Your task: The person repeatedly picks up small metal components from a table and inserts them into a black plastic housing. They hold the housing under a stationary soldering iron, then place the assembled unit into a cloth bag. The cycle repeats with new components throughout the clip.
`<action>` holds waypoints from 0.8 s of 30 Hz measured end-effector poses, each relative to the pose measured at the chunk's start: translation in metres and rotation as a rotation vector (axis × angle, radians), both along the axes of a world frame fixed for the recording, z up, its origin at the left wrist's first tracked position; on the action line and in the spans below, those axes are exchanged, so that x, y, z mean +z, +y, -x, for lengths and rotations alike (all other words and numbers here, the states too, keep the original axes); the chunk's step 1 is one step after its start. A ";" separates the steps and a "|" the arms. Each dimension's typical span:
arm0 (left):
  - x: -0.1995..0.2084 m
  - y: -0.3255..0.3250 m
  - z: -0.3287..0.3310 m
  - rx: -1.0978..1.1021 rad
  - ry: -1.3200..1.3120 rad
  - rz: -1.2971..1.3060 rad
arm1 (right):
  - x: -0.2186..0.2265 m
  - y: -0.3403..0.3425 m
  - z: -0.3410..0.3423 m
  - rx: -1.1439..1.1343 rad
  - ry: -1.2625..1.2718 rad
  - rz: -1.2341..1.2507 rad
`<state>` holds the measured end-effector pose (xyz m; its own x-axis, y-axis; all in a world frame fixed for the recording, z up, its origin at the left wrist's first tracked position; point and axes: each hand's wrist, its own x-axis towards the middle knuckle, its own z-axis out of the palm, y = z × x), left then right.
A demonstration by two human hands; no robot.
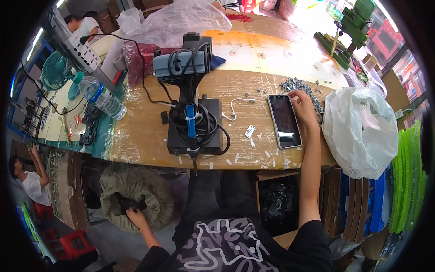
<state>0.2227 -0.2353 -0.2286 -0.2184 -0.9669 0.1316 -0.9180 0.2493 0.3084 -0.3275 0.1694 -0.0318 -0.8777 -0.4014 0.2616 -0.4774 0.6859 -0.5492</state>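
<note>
Right of centre, one phone (285, 121), smooth glossy glass-like face; beside it, small parts (294, 85), shiny bare metal. Lower left, one sack (157, 195), matt, creased, woven-looking to my eye. Far right, one bag (360, 133), thin crinkled plastic, faintly glossy.

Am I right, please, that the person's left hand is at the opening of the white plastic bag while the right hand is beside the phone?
Not quite: the head view shows the left hand at the opening of the olive sack, not the white plastic bag. The right hand is indeed beside the phone.
</note>
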 end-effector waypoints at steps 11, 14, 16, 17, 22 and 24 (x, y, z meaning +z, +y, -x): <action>0.086 -0.004 -0.003 0.017 0.112 0.153 | 0.006 -0.004 -0.006 -0.024 -0.016 0.009; 0.100 -0.014 -0.012 0.107 0.141 0.221 | 0.004 -0.003 -0.007 -0.012 0.006 0.018; 0.107 -0.022 -0.017 0.115 0.277 0.155 | 0.004 -0.003 -0.007 -0.012 0.019 0.050; 0.109 -0.028 -0.019 0.143 0.390 0.054 | 0.004 -0.002 -0.007 -0.016 0.022 0.052; 0.139 0.003 0.017 0.074 1.244 -0.507 | -0.003 -0.008 -0.010 -0.068 0.146 -0.014; 0.147 0.019 0.038 -0.118 1.420 -0.816 | -0.002 -0.009 -0.011 -0.103 0.188 -0.044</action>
<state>0.1843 -0.2159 -0.0813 -0.4482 -0.8645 -0.2273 0.2091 -0.3487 0.9136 -0.3161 0.1599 -0.0340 -0.8523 -0.3267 0.4084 -0.4945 0.7578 -0.4258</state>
